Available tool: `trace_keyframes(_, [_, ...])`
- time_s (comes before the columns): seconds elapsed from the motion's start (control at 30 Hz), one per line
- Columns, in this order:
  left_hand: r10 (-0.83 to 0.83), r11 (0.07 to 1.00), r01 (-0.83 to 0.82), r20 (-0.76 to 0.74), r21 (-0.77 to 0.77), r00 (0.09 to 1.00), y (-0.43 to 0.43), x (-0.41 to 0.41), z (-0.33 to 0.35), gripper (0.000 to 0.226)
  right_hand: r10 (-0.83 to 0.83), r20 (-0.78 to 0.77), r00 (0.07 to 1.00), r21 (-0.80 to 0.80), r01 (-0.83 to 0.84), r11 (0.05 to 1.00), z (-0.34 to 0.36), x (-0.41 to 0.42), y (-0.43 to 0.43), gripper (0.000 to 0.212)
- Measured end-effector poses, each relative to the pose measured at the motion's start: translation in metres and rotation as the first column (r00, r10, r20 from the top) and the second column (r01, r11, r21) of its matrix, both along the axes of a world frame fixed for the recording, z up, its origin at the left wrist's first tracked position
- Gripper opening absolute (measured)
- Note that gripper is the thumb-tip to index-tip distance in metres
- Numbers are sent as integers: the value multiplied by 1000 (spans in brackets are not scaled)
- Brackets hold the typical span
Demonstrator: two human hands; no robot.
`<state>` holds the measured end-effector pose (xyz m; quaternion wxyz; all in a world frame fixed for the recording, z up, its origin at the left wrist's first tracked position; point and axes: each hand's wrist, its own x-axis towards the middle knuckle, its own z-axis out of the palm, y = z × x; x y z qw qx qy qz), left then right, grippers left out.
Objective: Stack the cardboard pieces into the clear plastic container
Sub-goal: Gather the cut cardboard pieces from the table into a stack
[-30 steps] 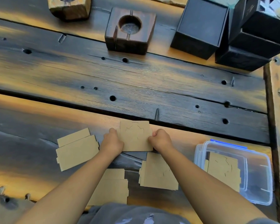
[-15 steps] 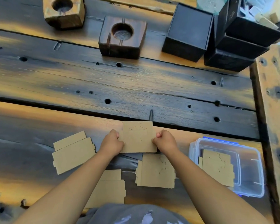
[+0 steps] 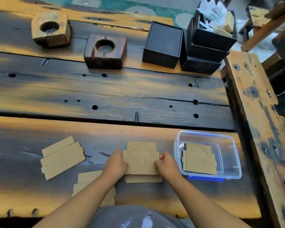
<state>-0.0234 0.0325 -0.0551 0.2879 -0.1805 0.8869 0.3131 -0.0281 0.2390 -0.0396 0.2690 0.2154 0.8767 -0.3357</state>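
A brown cardboard piece point(image 3: 141, 157) with curved cut lines is held flat between my left hand point(image 3: 116, 163) on its left edge and my right hand point(image 3: 165, 163) on its right edge. It lies over a small cardboard stack point(image 3: 143, 178) on the table. The clear plastic container point(image 3: 229, 142) with blue clips stands just right of my right hand and holds a flat cardboard stack point(image 3: 198, 159). More cardboard pieces point(image 3: 62, 157) lie to the left, and another pile point(image 3: 87, 180) sits partly under my left forearm.
Two wooden blocks with round holes point(image 3: 50, 30) point(image 3: 105, 51) stand at the back of the plank table. Black boxes point(image 3: 163, 45) point(image 3: 207, 46) sit at the back right. A raised wooden beam point(image 3: 260, 122) runs along the table's right side.
Both hands have drawn the held cardboard piece nearer to me, so it now covers the small stack. The camera has tilted up and shows more of the table's back.
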Motion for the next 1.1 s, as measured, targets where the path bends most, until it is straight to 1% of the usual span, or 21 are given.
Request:
trace_keyframes(0.13, [5,1000,-5,-29,14,1000,11,18,-3,31,16,-47,999,-2,-16,1000,0,18,11,5])
trace_keyframes(0.23, [31,998,-28,-50,61,998,14,25,-5,30,25,-66,998,18,-24,1000,0,25,15,1])
trace_keyframes(0.33, [33,998,-30,-51,58,998,17,28,-5,24,44,-70,997,34,-42,999,-2,29,17,2])
trace_keyframes(0.4, [39,998,-36,-49,58,998,18,29,-6,18,50,-63,997,27,-48,998,-4,31,18,6])
trace_keyframes(0.57, [28,999,-27,-16,47,999,20,29,-9,13,67,-47,997,25,-66,998,-6,30,20,9])
trace_keyframes(0.83, [5,999,-7,45,47,999,19,25,-12,15,90,19,996,0,-90,996,-9,26,20,14])
trace_keyframes(0.97, [-25,1000,24,58,9,998,18,20,-12,19,116,49,992,4,-116,993,-10,26,20,15])
trace_keyframes(1.1, [-39,999,40,80,-17,996,16,17,-12,19,99,62,993,1,-99,995,-11,23,19,14])
